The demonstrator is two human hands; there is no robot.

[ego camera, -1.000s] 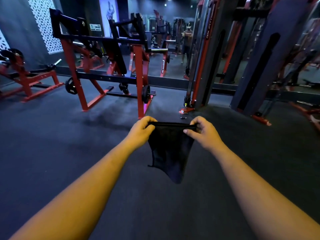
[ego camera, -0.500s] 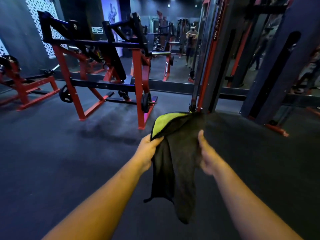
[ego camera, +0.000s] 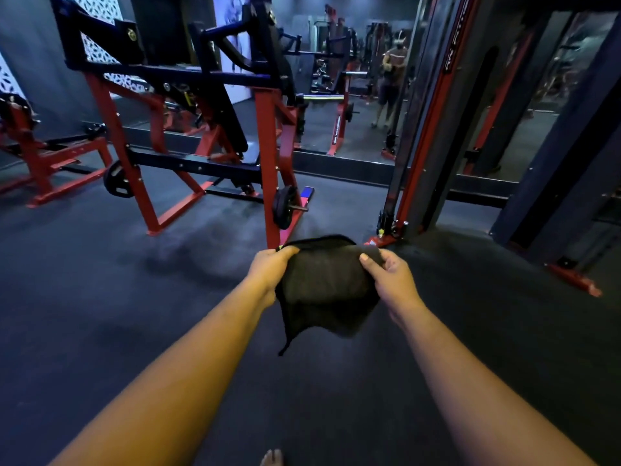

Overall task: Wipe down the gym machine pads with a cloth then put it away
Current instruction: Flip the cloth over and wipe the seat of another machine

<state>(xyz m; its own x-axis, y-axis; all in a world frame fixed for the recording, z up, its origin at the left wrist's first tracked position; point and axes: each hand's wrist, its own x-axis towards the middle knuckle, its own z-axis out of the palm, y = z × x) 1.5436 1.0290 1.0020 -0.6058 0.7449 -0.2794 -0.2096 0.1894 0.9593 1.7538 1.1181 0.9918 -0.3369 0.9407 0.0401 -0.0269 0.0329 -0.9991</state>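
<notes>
I have both arms stretched out ahead of me over the dark floor [ego camera: 100,314]. Between my hands hangs the cloth [ego camera: 327,287], dark and bunched, held up in the air and touching nothing else. My left hand [ego camera: 268,270] grips its upper left edge, fingers [ego camera: 285,251] curled over the hem. My right hand [ego camera: 391,280] grips the upper right side, thumb pressed on the near face and the other fingers wrapped round behind it. So both sets of fingers are clamped on the cloth. A thin sliver of yellow-green shows at the hem by my left hand. The lower part of the cloth sags below my hands, and one corner trails down to a point on the left.

Ahead and to the left stands a red machine [ego camera: 265,129] with black arms and plates [ego camera: 284,206] on its pegs; it is apart from the cloth. Right of it rises a cable tower [ego camera: 423,129] with a red strip. Behind them is a mirror [ego camera: 353,95] showing a person. A bare toe [ego camera: 272,458] shows at the bottom edge.
</notes>
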